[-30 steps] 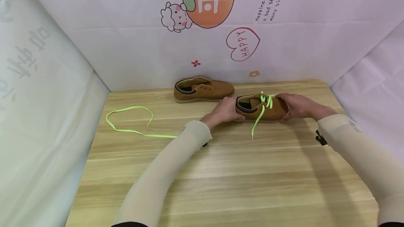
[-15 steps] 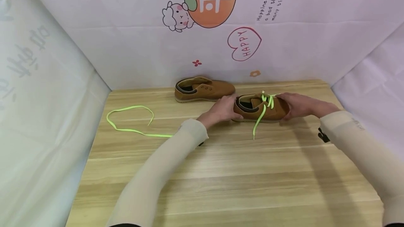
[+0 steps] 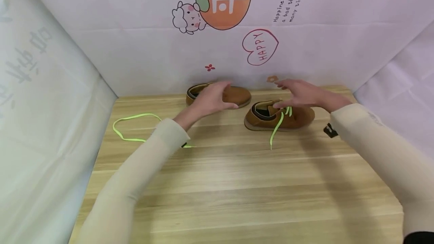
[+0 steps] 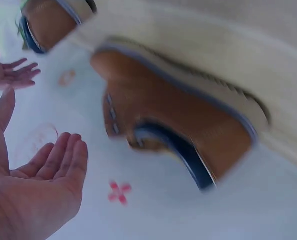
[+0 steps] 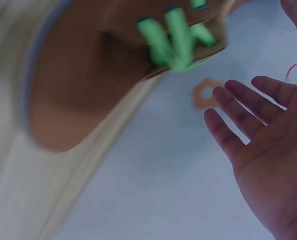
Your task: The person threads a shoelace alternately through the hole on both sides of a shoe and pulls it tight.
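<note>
A brown shoe (image 3: pixel 255 122) with a bright green shoelace (image 3: pixel 277 130) through its eyelets stands on the right part of the table, the lace trailing over its side. Above it hovers my right hand (image 3: pixel 301 94), fingers extended and holding nothing; the right wrist view shows its open palm (image 5: pixel 268 155) beside the laced shoe (image 5: pixel 83 75). Behind and to the left stands a second brown shoe (image 3: pixel 240 95) without a lace. My left hand (image 3: pixel 209 100) is over that shoe's near side, partly hiding it, thumb and fingers spread. Bare eyelets show on the unlaced shoe (image 4: pixel 163 95) in the left wrist view.
A loose green shoelace (image 3: pixel 137 115) lies in a curve at the left, partly covered by my left sleeve. The wooden table (image 3: pixel 244 183) ends at a white printed cloth wall (image 3: pixel 145 59) behind the shoes, with further cloth on both sides.
Both hands have let go of the laced shoe, which stays on the table. The left hand has moved left to the unlaced shoe; the right has lifted above the laced one.
</note>
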The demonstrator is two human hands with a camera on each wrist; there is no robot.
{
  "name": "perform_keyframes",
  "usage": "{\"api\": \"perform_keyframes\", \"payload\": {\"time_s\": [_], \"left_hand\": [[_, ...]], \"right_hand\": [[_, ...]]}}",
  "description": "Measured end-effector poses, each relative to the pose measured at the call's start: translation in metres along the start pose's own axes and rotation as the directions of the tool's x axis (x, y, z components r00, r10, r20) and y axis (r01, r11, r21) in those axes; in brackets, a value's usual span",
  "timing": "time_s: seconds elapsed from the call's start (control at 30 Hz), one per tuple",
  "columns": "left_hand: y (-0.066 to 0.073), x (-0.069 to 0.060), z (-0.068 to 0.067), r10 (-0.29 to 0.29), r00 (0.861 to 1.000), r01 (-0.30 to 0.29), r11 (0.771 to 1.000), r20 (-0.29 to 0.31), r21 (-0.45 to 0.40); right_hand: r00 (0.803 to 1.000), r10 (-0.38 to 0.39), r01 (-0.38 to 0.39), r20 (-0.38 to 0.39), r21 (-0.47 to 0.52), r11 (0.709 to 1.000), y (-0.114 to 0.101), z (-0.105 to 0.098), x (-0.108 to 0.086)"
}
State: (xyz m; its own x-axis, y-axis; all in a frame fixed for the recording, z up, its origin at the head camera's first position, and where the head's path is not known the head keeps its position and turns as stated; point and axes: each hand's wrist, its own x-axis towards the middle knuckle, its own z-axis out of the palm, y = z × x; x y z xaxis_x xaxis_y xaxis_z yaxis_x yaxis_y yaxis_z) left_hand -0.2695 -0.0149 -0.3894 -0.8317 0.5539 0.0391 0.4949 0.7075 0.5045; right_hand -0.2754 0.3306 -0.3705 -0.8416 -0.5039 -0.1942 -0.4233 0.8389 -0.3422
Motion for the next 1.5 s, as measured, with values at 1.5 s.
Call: {"api": "perform_keyframes", "payload": {"time_s": [1.5], "left_hand": [[-0.139, -0.018, 0.000, -0.261, 0.960, 0.278, 0.923, 0.099, -0.266]], "right_hand": [[0.904, 0.281, -0.123, 0.321, -0.435, 0.892, -0.110, 0.030, 0.139]]}}
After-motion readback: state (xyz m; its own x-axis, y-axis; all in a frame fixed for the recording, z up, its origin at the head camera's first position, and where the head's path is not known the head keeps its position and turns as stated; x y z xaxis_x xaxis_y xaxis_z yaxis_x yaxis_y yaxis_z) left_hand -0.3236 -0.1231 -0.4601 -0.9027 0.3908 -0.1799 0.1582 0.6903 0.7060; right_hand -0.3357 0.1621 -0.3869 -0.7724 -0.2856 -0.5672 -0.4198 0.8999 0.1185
